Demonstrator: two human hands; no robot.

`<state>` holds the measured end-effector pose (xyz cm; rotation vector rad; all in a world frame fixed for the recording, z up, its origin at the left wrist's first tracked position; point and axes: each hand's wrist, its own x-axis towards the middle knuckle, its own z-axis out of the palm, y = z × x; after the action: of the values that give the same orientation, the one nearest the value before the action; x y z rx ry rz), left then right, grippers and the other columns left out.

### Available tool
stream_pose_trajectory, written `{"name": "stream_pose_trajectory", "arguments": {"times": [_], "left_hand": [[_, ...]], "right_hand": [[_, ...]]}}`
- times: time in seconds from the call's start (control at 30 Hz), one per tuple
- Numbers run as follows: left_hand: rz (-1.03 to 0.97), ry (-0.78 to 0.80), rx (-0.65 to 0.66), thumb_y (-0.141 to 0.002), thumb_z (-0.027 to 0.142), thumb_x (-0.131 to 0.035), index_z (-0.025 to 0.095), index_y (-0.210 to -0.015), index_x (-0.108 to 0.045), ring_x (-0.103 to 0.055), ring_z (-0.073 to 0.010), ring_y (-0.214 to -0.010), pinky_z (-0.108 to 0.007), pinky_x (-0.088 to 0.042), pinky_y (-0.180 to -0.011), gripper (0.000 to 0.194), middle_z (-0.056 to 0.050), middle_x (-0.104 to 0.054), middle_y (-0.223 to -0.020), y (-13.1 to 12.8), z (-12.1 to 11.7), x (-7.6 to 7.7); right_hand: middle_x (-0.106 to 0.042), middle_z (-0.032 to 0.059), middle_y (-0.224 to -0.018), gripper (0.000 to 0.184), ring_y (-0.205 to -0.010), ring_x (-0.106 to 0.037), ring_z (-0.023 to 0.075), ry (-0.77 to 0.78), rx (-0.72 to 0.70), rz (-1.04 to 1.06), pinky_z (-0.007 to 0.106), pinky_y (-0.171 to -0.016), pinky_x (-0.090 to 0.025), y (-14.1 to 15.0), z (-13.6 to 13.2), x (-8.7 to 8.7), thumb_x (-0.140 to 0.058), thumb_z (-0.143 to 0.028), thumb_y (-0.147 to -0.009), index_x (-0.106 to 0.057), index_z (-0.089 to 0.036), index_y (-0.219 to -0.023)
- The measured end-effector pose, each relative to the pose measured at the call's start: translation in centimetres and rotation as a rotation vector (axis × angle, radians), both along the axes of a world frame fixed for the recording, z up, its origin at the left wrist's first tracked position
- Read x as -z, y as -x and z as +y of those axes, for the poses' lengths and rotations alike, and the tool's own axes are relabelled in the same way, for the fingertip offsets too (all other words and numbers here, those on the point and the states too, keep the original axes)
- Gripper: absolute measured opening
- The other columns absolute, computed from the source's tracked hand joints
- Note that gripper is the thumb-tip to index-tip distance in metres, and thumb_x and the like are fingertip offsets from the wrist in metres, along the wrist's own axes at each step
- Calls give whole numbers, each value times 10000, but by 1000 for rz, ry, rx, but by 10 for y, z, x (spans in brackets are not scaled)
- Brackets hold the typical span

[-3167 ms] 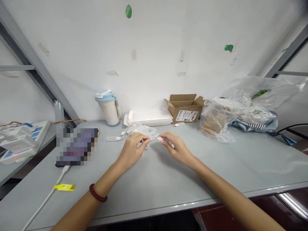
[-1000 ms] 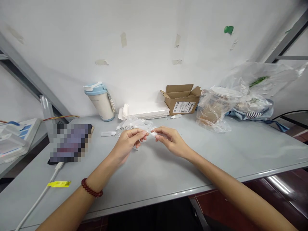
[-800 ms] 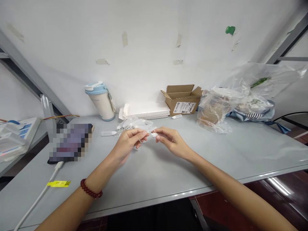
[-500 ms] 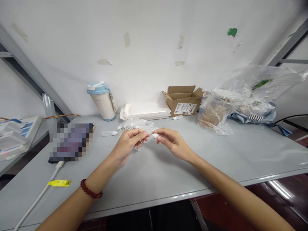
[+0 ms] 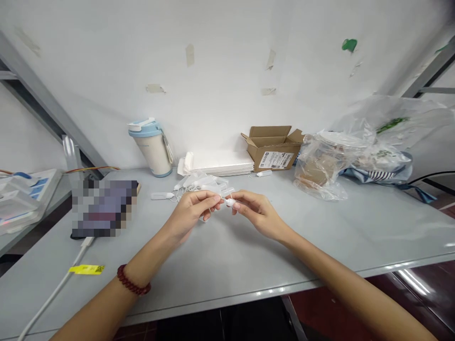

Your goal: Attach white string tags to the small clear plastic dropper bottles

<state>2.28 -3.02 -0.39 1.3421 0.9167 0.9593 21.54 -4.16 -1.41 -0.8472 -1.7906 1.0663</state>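
Note:
My left hand [image 5: 192,213] and my right hand [image 5: 254,213] meet fingertip to fingertip just above the grey table [image 5: 227,255]. Both are pinched on one small white plastic piece [image 5: 229,202], which shows between them. A thin white strand seems to hang from it near my left fingers. Just behind my hands lies a heap of several similar white pieces with thin cords [image 5: 201,182]; one lone piece [image 5: 160,195] lies to its left. A dark red bead bracelet [image 5: 132,282] circles my left wrist.
Along the wall stand a blue-lidded cup [image 5: 153,147], a stack of white sheets [image 5: 222,164], an open cardboard box [image 5: 273,149] and clear plastic bags [image 5: 351,156]. A blurred-out flat device [image 5: 101,208] with a white cable and yellow tag [image 5: 85,269] lies left.
My hands stay pinched on the white piece with only slight finger shifts. The view has drifted a little, so things sit slightly further right and lower.

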Motion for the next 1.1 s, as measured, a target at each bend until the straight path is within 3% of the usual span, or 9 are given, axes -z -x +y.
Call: {"name": "stream_pose_trajectory", "arguments": {"times": [1.1], "left_hand": [[-29, 32, -44, -762, 302, -641, 159, -671, -683, -435, -94, -573, -225, -320, -501, 175, -9, -567, -660, 2, 0, -3]], "right_hand": [[-630, 77, -962, 248, -746, -572, 141, 14, 14, -1, 324, -728, -469, 4, -2, 3, -503, -326, -881, -623, -170, -1031]]}}
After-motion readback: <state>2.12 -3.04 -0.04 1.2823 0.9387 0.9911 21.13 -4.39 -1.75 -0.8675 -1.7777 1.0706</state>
